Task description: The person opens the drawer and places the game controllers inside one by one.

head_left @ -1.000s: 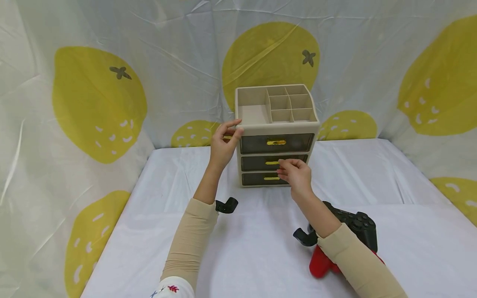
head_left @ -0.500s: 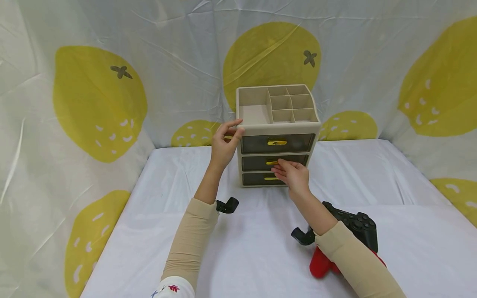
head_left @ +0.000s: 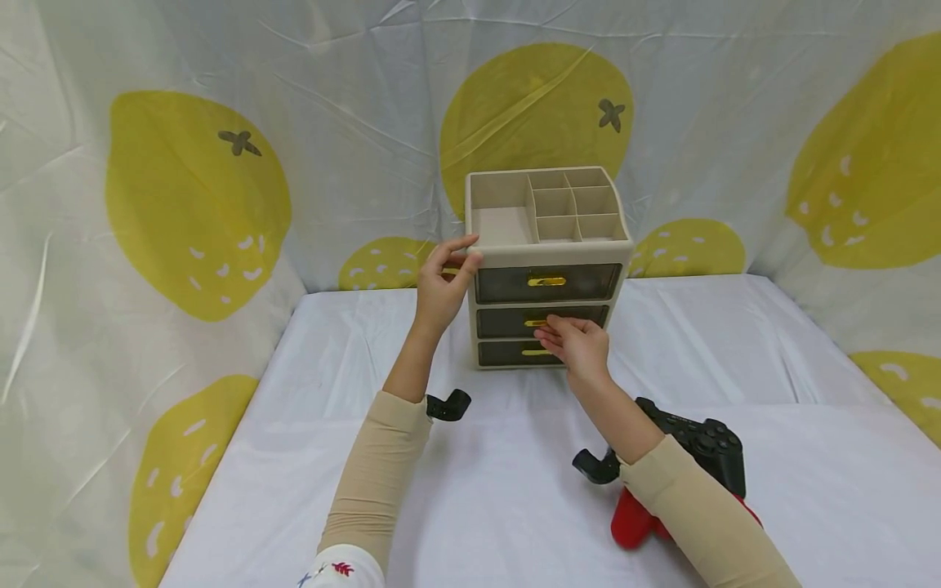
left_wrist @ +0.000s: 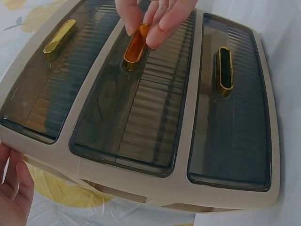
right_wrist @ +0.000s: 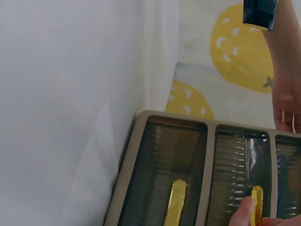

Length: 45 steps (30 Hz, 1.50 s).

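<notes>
While your right hand (head_left: 586, 349) pinches the gold handle (left_wrist: 135, 47) of the middle drawer (head_left: 501, 322), your left hand (head_left: 441, 286) grips the upper left edge of the drawer organizer (head_left: 547, 255), upright toward the table's back edge. White cloth (head_left: 507, 498) spreads between your forearms; a black controller (head_left: 711, 447) lies beside the right one. Lemon-print curtains (head_left: 353, 122) enclose the back and both sides.

Blk game controller (head_left: 716, 453) on white-covered table (head_left: 507, 498), R side; red item (head_left: 634, 519) nr it, both partly hidden. White backdrop (head_left: 353, 122) w/ yellow fruit prints (head_left: 198, 204), rear + sides.
</notes>
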Motion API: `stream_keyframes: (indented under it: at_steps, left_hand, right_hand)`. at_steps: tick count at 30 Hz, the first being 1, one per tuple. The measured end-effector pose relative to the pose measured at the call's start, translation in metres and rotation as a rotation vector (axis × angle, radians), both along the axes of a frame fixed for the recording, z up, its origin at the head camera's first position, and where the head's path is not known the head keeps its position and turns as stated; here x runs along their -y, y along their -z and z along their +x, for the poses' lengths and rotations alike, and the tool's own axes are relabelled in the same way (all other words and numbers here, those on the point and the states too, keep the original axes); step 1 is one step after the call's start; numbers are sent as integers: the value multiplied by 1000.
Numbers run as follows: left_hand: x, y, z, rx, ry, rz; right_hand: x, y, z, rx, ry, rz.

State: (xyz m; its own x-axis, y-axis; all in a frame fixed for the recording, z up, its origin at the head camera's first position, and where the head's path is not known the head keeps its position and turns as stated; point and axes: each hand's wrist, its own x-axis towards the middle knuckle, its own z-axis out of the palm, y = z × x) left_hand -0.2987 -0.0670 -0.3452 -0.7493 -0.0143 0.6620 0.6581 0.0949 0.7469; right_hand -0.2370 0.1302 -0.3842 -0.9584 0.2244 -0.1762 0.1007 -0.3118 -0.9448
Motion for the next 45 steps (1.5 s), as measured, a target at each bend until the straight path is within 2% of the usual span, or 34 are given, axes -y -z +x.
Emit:
stream_keyframes:
  at_steps: [12,26,45]
  left_hand:
    - [-1,0,-1,-5,-4,8]
    - [-2,1,0,-13,-5,-7]
    - [-1,0,1,-9,2,2]
  right_hand:
    - [-3,-3,15,43,-19,36]
    - [-10,-7,43,103,-71,14]
    - [-9,-4,74,57,-90,19]
